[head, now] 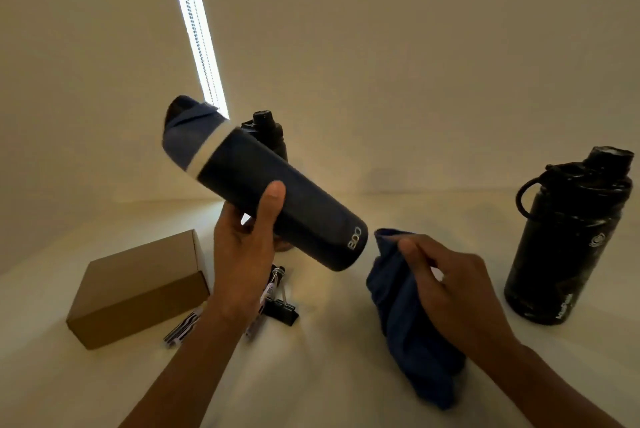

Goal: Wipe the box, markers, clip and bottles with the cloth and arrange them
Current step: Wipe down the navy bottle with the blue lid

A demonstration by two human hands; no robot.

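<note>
- Navy bottle [294, 206] is held in the air by the left hand [242, 247], thumb across the front of the body and fingers curled round the back.
- It is tilted, with the lighter blue cap end and its pale band up and to the left, and the base down and to the right. White lettering shows near the base.
- Right hand [450, 292] pinches the top of the dark blue cloth [408, 323] between thumb and fingertips, near the base of the navy bottle but apart from it.
- From that grip the cloth hangs bunched, its lower end lying on the white worktop [329, 375].
- Under the left wrist lie the markers [181, 325], partly hidden by the forearm, and a black binder clip [282, 310] just beside them.
- Left of the markers sits the closed brown cardboard box [138, 289], one corner close against them.
- Behind the navy bottle a second black bottle [266, 130] stands, only its cap and shoulder showing.
- Far right, well apart from the rest, a black bottle [568, 240] with a loop handle stands upright on the worktop.
- Beyond everything is a plain wall [415, 47] with a bright strip of light [197, 29] running down it.
</note>
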